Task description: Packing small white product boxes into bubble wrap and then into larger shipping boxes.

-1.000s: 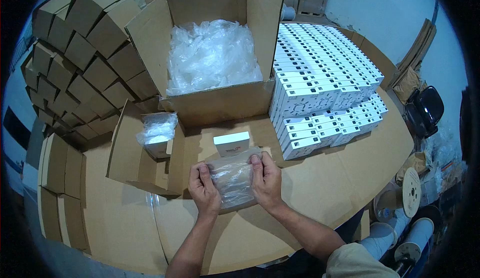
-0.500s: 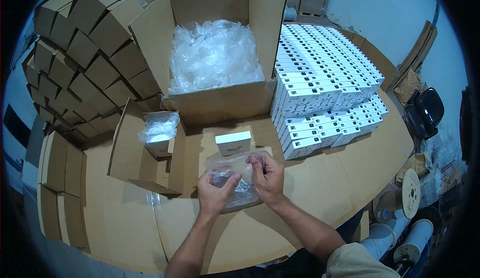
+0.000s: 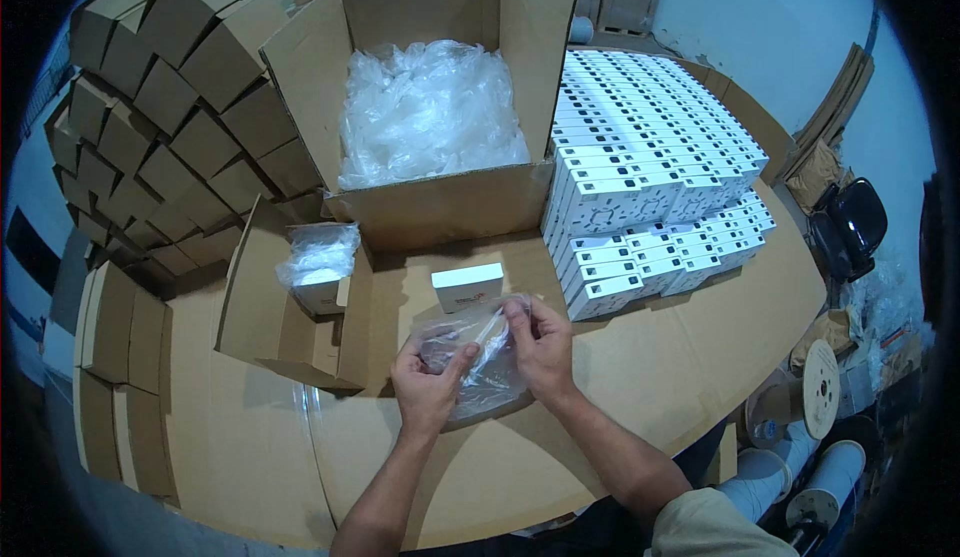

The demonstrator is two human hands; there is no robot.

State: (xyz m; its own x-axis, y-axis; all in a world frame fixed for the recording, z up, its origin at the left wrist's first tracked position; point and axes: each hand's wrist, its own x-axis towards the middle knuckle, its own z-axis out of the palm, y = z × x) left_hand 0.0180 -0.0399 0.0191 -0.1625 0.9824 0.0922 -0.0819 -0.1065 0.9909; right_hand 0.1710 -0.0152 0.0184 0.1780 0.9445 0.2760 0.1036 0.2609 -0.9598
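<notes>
Frame centre: left hand [image 3: 428, 382] and right hand [image 3: 540, 342] both pinch a clear plastic bag [image 3: 480, 362] above the counter [image 3: 640, 377], just below a small white box [image 3: 467, 286].

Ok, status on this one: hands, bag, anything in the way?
Left hand and right hand both pinching clear plastic bag. Small white box just beyond, untouched. Nothing blocking.

Both forearms are coming up from the lower edge, bare, angling toward each other. The left hand [image 3: 428, 382] is lying palm down, fingers curled and pinching at the tips. The right hand [image 3: 540, 342] is sitting just beside it, slightly higher, fingers bent inward and pinching, thumbs nearly meeting.
</notes>
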